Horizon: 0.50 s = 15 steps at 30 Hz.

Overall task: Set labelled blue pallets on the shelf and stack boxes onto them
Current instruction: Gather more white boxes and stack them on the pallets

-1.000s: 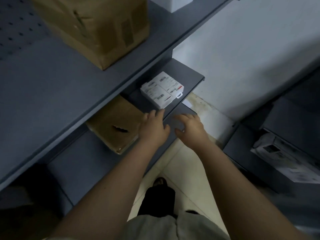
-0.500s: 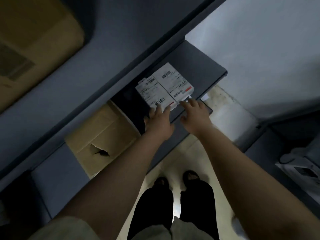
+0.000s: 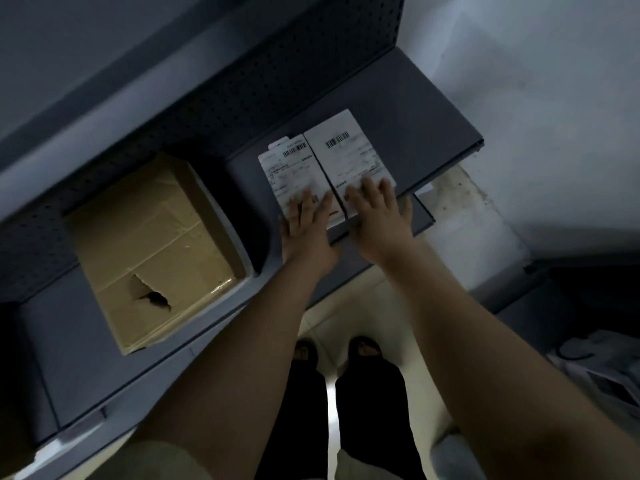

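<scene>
Two white boxes with barcode labels lie side by side on a grey shelf (image 3: 429, 109): the left white box (image 3: 291, 168) and the right white box (image 3: 349, 150). My left hand (image 3: 306, 226) rests flat with straight fingers on the near end of the left box. My right hand (image 3: 379, 216) lies flat on the near end of the right box. No blue pallet can be made out in this dim view.
A brown cardboard box (image 3: 152, 244) with a torn hole sits on the lower shelf to the left. A perforated back panel (image 3: 242, 81) runs behind. My feet (image 3: 346, 355) stand on the pale floor; a white wall (image 3: 554, 98) is on the right.
The camera has tilted down and leaned in over the shelf. Both hands have reached forward from the shelf edge onto the near ends of the white boxes.
</scene>
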### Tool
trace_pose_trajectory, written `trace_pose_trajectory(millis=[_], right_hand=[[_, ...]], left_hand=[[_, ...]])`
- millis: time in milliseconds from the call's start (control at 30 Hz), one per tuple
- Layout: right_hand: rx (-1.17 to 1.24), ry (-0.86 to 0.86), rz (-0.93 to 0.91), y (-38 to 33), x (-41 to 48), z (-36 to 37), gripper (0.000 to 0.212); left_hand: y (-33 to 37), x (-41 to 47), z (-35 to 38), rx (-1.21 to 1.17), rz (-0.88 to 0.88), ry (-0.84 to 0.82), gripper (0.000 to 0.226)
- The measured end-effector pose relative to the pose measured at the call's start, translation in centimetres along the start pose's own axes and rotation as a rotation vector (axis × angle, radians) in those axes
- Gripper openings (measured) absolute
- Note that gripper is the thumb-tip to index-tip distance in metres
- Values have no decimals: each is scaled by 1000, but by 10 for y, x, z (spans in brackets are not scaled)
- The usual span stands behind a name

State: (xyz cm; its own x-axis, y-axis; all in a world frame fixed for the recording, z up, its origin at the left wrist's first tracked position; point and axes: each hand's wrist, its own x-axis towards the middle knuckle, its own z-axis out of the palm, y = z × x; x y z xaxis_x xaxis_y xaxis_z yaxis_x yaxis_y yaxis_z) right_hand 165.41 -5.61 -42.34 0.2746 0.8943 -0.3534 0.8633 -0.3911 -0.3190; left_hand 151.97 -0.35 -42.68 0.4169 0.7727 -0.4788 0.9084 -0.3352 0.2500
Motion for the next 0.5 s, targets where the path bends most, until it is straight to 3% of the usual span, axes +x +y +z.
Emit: trace_pose_trajectory(millis=[233, 300, 367, 500], right_hand=[[-37, 202, 9, -8, -45, 16, 57], [-41, 155, 62, -15, -26, 6, 74], [-35, -17, 118, -20, -6, -1, 87], [26, -45, 140, -19, 3, -7, 90]], left_hand=[[-4, -59, 15, -57, -47, 125, 60], [-3, -45, 5, -69, -80, 127, 61], [-2, -30, -5, -70, -104, 43, 68], [-2, -23, -6, -52, -114, -2, 67]])
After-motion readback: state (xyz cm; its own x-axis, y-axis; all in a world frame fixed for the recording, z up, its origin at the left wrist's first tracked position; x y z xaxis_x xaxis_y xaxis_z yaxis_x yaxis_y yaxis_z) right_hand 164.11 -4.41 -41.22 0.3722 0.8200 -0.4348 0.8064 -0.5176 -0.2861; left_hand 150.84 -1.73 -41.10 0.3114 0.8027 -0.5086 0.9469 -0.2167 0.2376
